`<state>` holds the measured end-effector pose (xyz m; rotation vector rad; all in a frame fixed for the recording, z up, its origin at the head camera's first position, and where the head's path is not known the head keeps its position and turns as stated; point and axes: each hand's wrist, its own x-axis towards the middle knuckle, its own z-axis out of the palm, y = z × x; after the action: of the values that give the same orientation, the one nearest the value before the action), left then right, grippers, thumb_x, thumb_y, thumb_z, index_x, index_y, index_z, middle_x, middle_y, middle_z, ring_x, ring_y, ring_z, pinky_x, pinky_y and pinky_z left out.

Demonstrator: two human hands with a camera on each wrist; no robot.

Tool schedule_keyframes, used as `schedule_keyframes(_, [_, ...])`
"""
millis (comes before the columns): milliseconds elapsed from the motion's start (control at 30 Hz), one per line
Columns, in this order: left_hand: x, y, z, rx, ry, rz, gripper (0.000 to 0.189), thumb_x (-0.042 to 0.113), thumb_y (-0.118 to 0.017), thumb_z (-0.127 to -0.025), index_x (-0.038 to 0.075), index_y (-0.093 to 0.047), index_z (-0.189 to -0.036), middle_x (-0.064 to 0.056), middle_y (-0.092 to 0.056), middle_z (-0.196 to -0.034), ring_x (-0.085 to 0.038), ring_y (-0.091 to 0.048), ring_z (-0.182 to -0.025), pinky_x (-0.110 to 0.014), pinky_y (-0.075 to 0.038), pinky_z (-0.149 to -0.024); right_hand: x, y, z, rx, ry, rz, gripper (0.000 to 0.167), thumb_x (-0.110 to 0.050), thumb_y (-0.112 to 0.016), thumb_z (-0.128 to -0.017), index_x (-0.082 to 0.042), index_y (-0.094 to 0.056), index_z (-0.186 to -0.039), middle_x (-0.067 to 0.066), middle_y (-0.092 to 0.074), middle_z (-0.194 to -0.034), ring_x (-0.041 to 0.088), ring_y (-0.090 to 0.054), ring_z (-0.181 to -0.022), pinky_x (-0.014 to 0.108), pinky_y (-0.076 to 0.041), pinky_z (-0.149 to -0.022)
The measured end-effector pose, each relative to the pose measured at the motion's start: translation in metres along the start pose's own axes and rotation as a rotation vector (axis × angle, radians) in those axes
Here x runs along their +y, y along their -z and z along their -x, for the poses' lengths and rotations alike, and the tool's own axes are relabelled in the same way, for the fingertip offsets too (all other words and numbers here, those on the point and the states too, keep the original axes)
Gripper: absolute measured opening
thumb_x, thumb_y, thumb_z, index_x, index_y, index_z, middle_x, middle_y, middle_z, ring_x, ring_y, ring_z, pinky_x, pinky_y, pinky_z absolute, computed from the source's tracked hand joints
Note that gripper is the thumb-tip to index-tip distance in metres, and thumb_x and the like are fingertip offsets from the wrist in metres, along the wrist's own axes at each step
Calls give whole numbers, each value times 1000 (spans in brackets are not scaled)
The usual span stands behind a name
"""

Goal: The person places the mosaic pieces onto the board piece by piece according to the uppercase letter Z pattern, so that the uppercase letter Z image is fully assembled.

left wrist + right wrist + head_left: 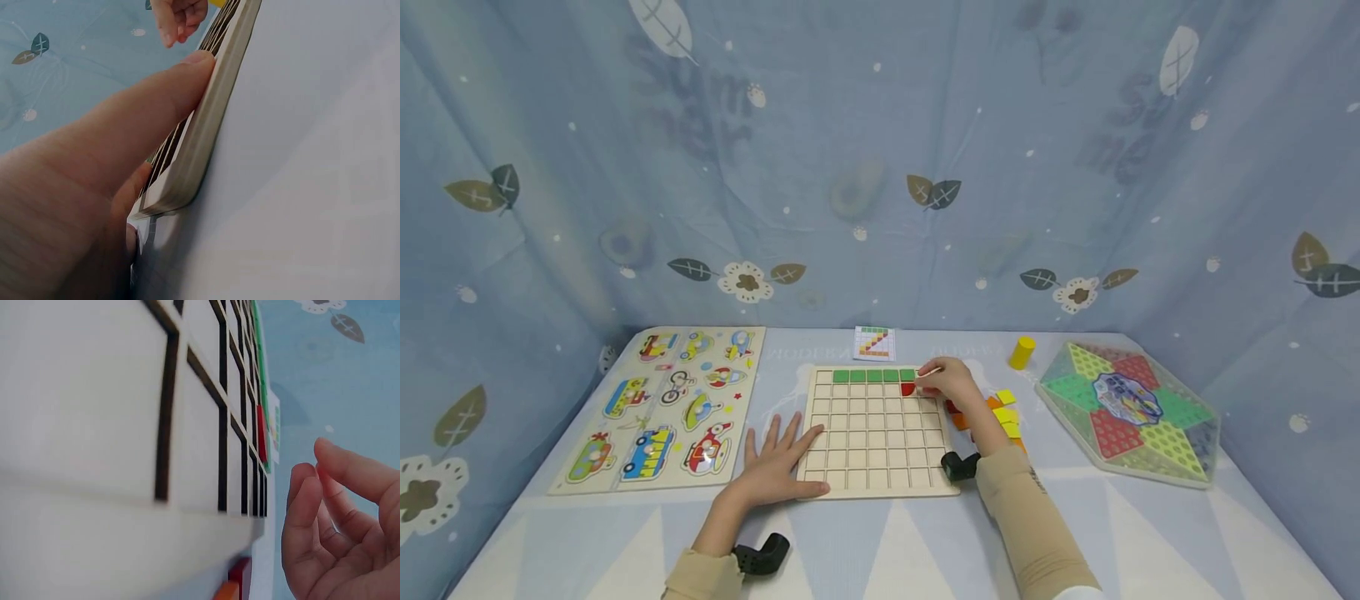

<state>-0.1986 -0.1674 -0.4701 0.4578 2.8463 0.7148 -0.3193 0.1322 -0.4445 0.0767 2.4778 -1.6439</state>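
Head view: your left hand (pixel 775 467) lies spread, thumb and index at the near-left corner of the wooden grid board (pixel 868 433). Five green tiles (pixel 873 376) sit in the top row. The red tile (pixel 907 389) is in the second row, under the rightmost green; your right hand (pixel 951 382) is bent just beside it. Loose tiles (pixel 1007 414), yellow, orange and red, lie right of the board, partly behind your forearm.

Left wrist view: your thumb tip rests on the board's rim, no clasp. Board looks stiff and fairly light, likely to slide if bumped; steady it by that edge.

Right wrist view: thumb and fingers loosely bent, nothing visible between them; grip reads as released. Red tile stands proud of the ribs; cannot tell whether it is fully seated. Expect tiles to be light, hard, rather smooth, not fragile. Take one by two opposite side edges, thumb against index, flat face up; corners would likely twist away.
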Motion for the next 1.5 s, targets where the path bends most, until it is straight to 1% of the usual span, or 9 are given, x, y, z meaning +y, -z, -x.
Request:
schedule_keyframes(133, [2,1,-1,4,4,-7,93,61,-68,-69,17,-34,-144,-19,-11,-153,-46,5,-137,-66,13,-100,3,13,9,43,-21,-36,20,-10,-68,-83,1,-62,-99,13,-63,-88,21,-62,-72,31,-55,-71])
schedule_keyframes(367, [3,4,-2,11,13,-16,93,60,-68,-69,17,-34,-144,-20,-12,-153,-46,4,-137,-66,13,-100,9,36,22,149,-54,5,24,-13,-65,-85,-2,-62,-106,12,-62,-98,23,-59,-83,28,-51,-69])
schedule_keyframes(467, [4,4,-2,10,11,-16,93,60,-68,-69,17,-34,-144,-20,-12,-152,-46,4,-137,-66,13,-100,11,46,26,196,-98,4,25,-13,-64,-86,-4,-61,-109,13,-62,-105,25,-57,-86,28,-49,-71])
schedule_keyframes(633, [5,4,-2,9,3,-6,92,59,-69,-69,16,-34,-144,-21,-12,-152,-47,4,-137,-66,13,-100,18,61,29,221,-124,15,26,-10,-62,-87,-2,-60,-112,15,-61,-110,27,-55,-89,28,-50,-75])
schedule_keyframes(867, [3,1,-2,8,2,-3,93,59,-69,-69,16,-35,-144,-20,-11,-152,-47,4,-137,-67,13,-100,28,81,37,191,-158,-27,32,-3,-58,-88,2,-55,-119,20,-55,-119,30,-54,-100,38,-46,-92])
schedule_keyframes(967, [2,1,-2,6,5,-6,93,59,-69,-69,17,-34,-144,-20,-11,-153,-46,4,-137,-67,13,-100,31,88,40,151,-183,10,33,0,-59,-86,2,-54,-119,21,-54,-120,31,-52,-103,40,-44,-94])
schedule_keyframes(1100, [2,1,-1,3,12,-2,93,59,-69,-69,16,-34,-144,-20,-11,-153,-46,5,-137,-66,13,-100,36,93,42,81,-204,92,35,2,-64,-81,1,-56,-115,19,-56,-118,29,-51,-100,38,-44,-90])
schedule_keyframes(1267, [3,2,1,-3,19,13,93,59,-69,-68,16,-35,-144,-20,-11,-153,-46,5,-137,-66,14,-100,42,93,42,5,-171,181,37,8,-67,-75,0,-57,-110,17,-58,-111,27,-52,-93,32,-48,-81])
schedule_keyframes(1500, [3,1,1,-4,21,8,93,60,-69,-69,17,-34,-144,-19,-10,-153,-46,5,-137,-66,14,-100,46,93,41,-16,-142,202,36,9,-65,-77,0,-56,-111,16,-58,-107,26,-52,-89,28,-49,-76])
